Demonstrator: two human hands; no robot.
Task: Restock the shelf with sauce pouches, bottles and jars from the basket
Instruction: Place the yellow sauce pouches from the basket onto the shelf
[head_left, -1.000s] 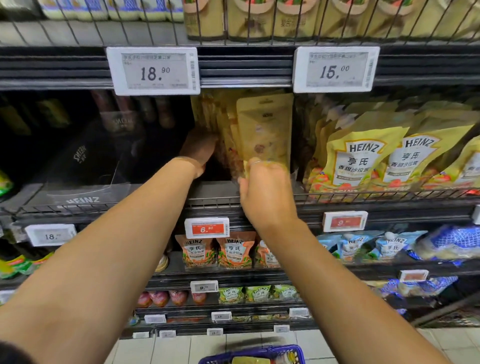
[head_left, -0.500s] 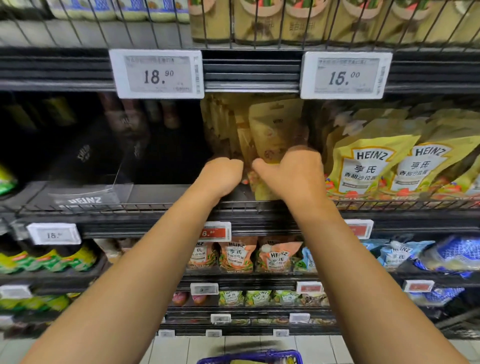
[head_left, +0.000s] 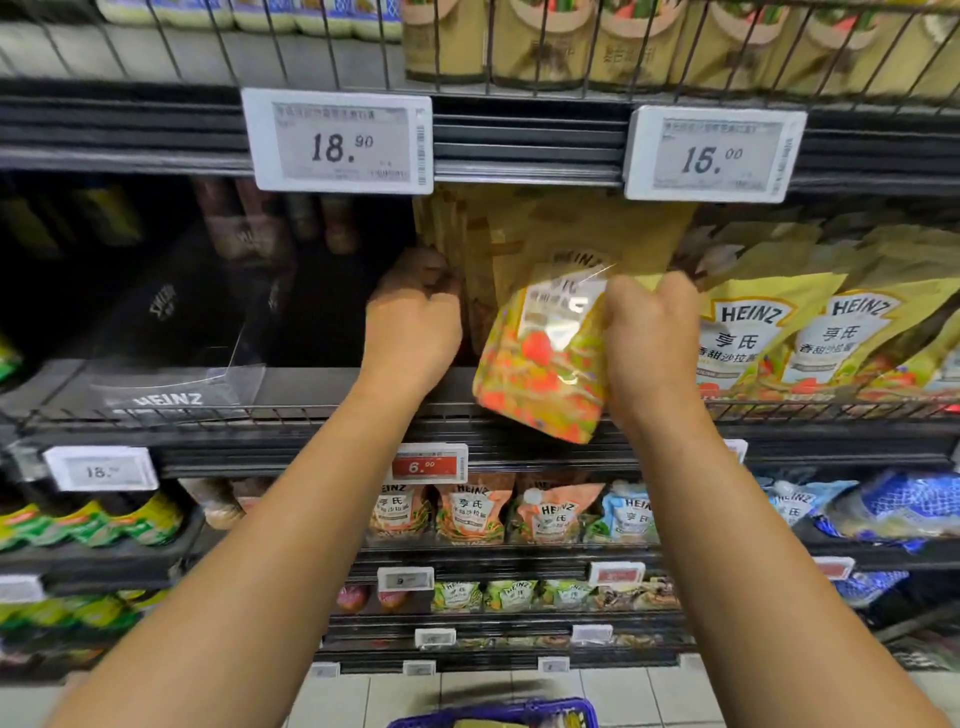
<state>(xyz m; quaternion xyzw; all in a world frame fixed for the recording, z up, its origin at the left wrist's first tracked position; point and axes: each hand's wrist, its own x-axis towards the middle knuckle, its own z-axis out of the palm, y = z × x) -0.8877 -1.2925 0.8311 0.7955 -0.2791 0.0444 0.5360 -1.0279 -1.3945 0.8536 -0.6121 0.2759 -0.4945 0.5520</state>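
A yellow Heinz sauce pouch (head_left: 545, 358) with a red and green print hangs tilted at the front edge of the wire-fronted shelf (head_left: 311, 415), its bottom over the rail. My right hand (head_left: 652, 338) is closed on its right side. My left hand (head_left: 413, 322) is curled against a row of tan pouches (head_left: 478, 249) standing upright behind it; whether it grips them I cannot tell. The blue basket (head_left: 498, 714) shows its rim at the bottom edge, on the floor below my arms.
More yellow Heinz pouches (head_left: 789, 332) fill the shelf to the right. Left of my hands the shelf is dark with a Heinz divider (head_left: 166, 397) and bottles behind. Price tags 18.90 (head_left: 337, 140) and 15.00 (head_left: 714, 156) hang above. Lower shelves hold smaller pouches and green bottles.
My right hand has turned a pouch round so its printed front faces me and drawn it to the shelf edge. My left hand moved left against the tan row.
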